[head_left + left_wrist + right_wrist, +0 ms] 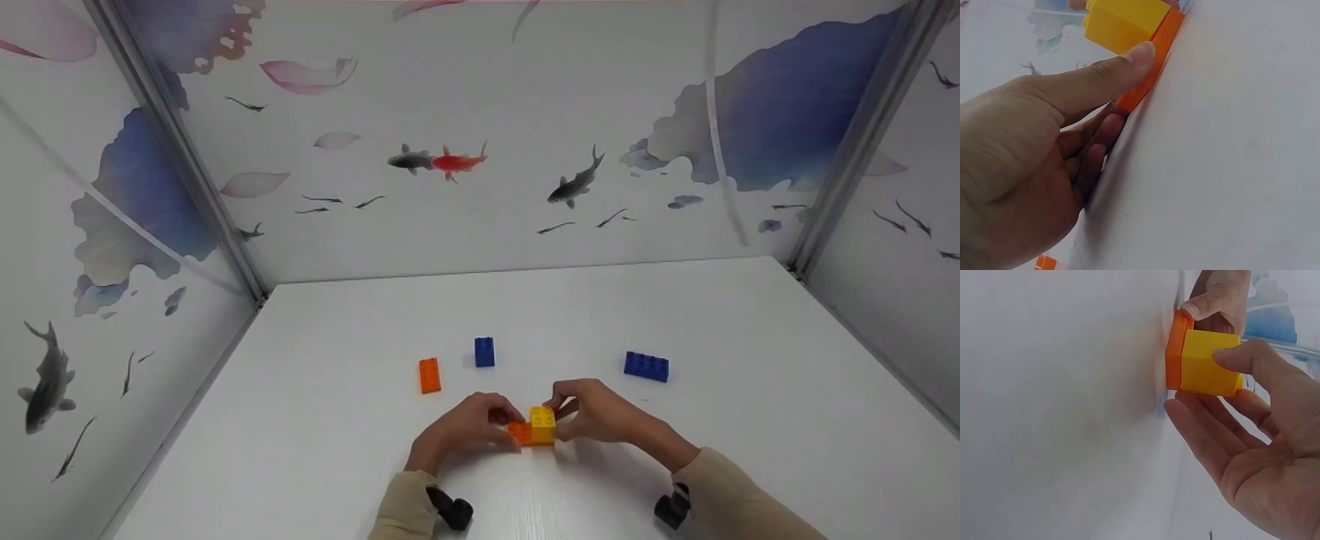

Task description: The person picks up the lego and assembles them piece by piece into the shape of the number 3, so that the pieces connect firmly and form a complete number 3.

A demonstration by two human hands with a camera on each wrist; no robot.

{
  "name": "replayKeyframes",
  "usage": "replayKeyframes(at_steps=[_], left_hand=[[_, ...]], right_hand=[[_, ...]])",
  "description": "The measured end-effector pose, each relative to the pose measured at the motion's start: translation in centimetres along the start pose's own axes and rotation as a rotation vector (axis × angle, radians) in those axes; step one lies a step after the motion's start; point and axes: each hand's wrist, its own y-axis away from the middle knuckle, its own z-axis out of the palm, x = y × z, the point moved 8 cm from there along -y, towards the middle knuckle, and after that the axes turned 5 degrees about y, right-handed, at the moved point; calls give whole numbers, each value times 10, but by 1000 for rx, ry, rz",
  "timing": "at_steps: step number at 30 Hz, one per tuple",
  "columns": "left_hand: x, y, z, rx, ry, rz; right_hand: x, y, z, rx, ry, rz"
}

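Observation:
A yellow building brick (pixel 542 424) sits on the right end of a thin orange brick (pixel 517 433) low over the white table. My left hand (pixel 474 421) pinches the orange brick's left end between thumb and fingers; the left wrist view shows the thumb along its side (pixel 1163 59). My right hand (pixel 600 414) grips the yellow brick, thumb on its near face and fingers on the far side in the right wrist view. From there the yellow brick (pixel 1202 363) looks flush against the orange one, with studs facing away from the table.
Beyond the hands lie another orange brick (pixel 429 375), a small blue brick (pixel 484 352) and a longer blue brick (pixel 646 366) to the right. White panels printed with fish (pixel 574 184) and petals wall in the white table (pixel 337 330) at the back and both sides.

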Motion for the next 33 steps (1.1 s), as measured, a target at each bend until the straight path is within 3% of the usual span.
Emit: replayKeyframes(at_steps=[10, 23, 33], left_hand=[[-1, 0, 0, -10, 3, 8], [1, 0, -1, 9, 1, 13], [-2, 1, -1, 19, -12, -21]], right_hand=[[-11, 0, 2, 14, 94, -10], [-13, 1, -3, -55, 106, -52], [-9, 8, -13, -10, 59, -52]])
